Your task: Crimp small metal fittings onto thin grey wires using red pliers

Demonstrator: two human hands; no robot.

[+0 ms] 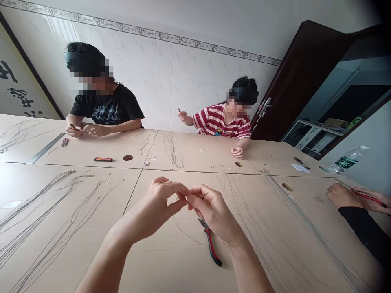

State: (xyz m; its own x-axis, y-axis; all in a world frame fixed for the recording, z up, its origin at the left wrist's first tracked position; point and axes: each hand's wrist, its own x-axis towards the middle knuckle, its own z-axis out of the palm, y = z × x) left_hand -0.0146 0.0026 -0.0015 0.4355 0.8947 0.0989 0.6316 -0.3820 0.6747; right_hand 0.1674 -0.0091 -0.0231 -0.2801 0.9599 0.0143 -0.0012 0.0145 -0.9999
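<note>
My left hand (161, 199) and my right hand (210, 209) meet above the table's middle, fingertips pinched together on a thin wire (183, 232) that trails down toward me. What sits between the fingertips is too small to make out. Red-handled pliers (210, 242) hang under my right hand, their jaws tucked beneath the palm; the handles point toward me. Both hands hover a little above the light wooden table (152, 260).
Bundles of thin wires (45, 219) lie left, and more wires (293, 228) right. Two people sit across the table working with small tools. Another person's hands (357, 197) hold red pliers at right. A water bottle (346, 160), a red case (103, 159) and cable holes (128, 157) are farther off.
</note>
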